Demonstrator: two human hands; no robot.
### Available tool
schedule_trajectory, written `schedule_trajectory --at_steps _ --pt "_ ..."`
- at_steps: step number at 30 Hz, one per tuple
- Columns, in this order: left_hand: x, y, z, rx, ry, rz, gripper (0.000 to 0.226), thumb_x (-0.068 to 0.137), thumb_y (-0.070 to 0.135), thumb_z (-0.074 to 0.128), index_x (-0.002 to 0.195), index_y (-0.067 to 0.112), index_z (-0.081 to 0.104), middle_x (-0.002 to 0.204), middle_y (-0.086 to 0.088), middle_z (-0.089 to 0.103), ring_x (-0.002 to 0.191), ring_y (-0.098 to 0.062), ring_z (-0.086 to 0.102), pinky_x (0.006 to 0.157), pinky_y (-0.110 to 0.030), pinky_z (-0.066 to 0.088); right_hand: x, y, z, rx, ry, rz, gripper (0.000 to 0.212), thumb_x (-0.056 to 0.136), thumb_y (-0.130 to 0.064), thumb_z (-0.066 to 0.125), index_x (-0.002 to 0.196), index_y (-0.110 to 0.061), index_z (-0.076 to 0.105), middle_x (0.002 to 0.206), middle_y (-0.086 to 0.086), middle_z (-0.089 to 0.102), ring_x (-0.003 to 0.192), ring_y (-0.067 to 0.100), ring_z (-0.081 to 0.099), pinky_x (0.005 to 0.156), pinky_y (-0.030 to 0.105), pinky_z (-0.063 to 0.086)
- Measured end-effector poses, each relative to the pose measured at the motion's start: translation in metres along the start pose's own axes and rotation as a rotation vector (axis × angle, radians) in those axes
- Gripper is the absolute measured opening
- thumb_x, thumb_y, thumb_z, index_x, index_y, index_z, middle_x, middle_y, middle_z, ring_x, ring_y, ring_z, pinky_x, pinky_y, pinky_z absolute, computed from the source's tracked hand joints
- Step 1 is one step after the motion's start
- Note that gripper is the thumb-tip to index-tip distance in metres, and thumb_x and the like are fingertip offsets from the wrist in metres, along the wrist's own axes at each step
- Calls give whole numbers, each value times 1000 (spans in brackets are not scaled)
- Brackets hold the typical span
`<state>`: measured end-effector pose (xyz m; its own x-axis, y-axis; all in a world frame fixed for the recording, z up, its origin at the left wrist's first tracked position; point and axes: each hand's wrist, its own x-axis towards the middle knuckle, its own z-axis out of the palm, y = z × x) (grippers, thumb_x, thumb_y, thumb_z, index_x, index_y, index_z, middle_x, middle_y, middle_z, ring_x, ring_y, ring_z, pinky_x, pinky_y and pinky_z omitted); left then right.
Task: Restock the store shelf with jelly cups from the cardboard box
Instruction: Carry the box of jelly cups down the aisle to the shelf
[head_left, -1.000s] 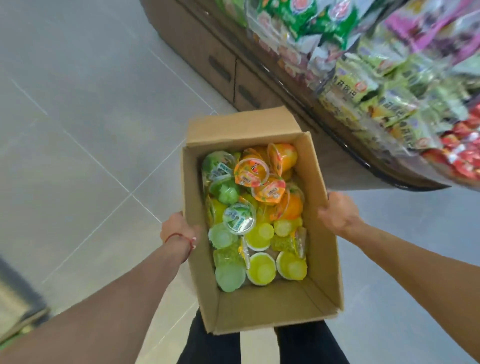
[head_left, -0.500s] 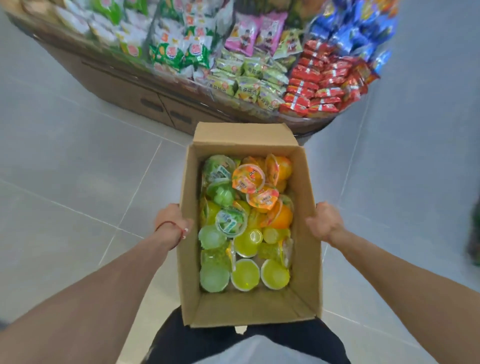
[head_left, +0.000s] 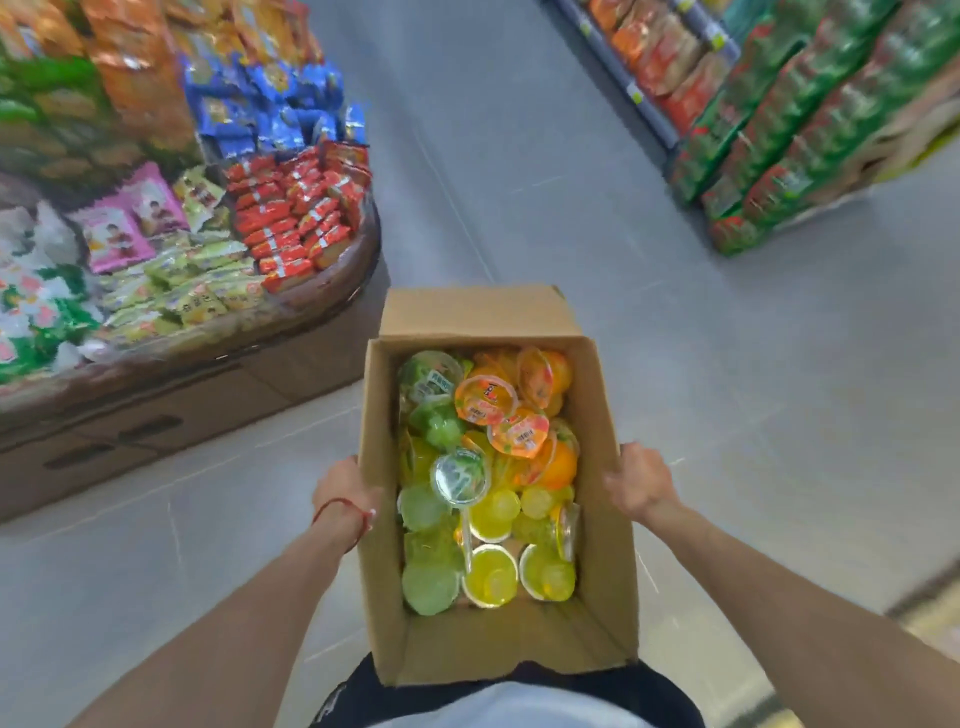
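Cardboard fills the space between my two hands: the open cardboard box (head_left: 498, 644) is held out in front of my waist, its flaps up. My left hand (head_left: 345, 501) grips the box's left wall from outside, a thin red cord around that wrist, and my right hand (head_left: 639, 480) grasps the right wall the same way, fingers curled round the side. Between my hands, inside the box, lie the jelly cups (head_left: 483, 483) in a loose heap: green ones nearest my left hand, orange ones on the side of my right hand and farther from me, yellow ones close to my body. Some rest on their sides, some lid up. Beyond my left hand, well apart from the box, stands a rounded wooden display (head_left: 332, 275) piled with red, pink, green and blue snack packets. Far off past my right hand, shelves of green and orange packets (head_left: 779, 119) run along the grey tiled floor (head_left: 727, 364).
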<state>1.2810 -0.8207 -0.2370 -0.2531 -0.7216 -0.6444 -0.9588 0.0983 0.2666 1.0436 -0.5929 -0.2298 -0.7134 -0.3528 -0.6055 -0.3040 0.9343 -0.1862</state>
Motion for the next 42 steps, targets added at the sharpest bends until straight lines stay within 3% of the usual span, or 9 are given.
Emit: schedule_trajectory --at_steps 5,13,18,19,23,30,33,37,42 --pt "-2 99 33 180 -106 189 18 82 1 55 72 15 49 57 -2 53 53 -19 54 48 -26 41 -3 92 -10 211 39 241 25 92 -16 65 107 4 64 112 25 67 112 45 61 86 42 49" --pt "-4 260 105 395 -200 324 14 79 -1 57 77 12 53 65 -7 59 65 -28 63 63 -35 55 34 208 -44 457 48 487 22 88 -14 64 102 2 70 107 25 70 107 45 64 87 42 51" --pt "-11 405 143 440 -193 463 28 83 2 57 66 21 45 52 -2 52 27 -7 46 33 -16 34 68 277 -88 606 106 631 23 87 -12 61 103 4 66 108 25 67 104 46 62 83 40 50" --pt "-12 437 153 460 -199 487 27 83 2 57 66 21 47 52 -1 52 27 -7 46 33 -16 33 78 294 -101 621 118 659 24 88 -13 61 104 4 65 109 25 66 105 45 62 84 40 50" --pt "-5 537 187 591 -241 590 13 79 5 60 73 15 55 58 -5 55 63 -28 63 58 -26 43 113 348 -146 684 165 756 23 87 -14 64 104 2 65 109 24 65 104 45 62 85 42 51" --pt "6 741 257 744 -265 768 15 78 9 63 92 15 63 90 -12 67 94 -35 66 75 -34 51 186 434 -229 760 236 925 23 88 -15 72 103 2 65 105 21 67 99 43 65 88 50 56" --pt "5 804 276 752 -284 743 12 78 8 63 90 9 61 88 -14 67 87 -34 67 70 -32 52 210 467 -268 756 240 923 20 89 -14 70 100 1 64 103 19 68 97 40 66 87 49 57" --pt "-7 909 314 753 -351 696 9 70 -5 58 75 1 60 67 -14 58 62 -29 60 53 -27 45 249 530 -319 775 204 934 19 92 -17 68 103 -1 64 108 17 67 104 38 66 88 41 56" --pt "-34 1010 366 743 -397 611 14 68 -13 48 67 -5 59 56 -16 54 47 -30 57 47 -29 46 300 622 -379 774 151 916 10 95 -20 63 94 -11 58 111 15 69 103 33 67 88 36 57"
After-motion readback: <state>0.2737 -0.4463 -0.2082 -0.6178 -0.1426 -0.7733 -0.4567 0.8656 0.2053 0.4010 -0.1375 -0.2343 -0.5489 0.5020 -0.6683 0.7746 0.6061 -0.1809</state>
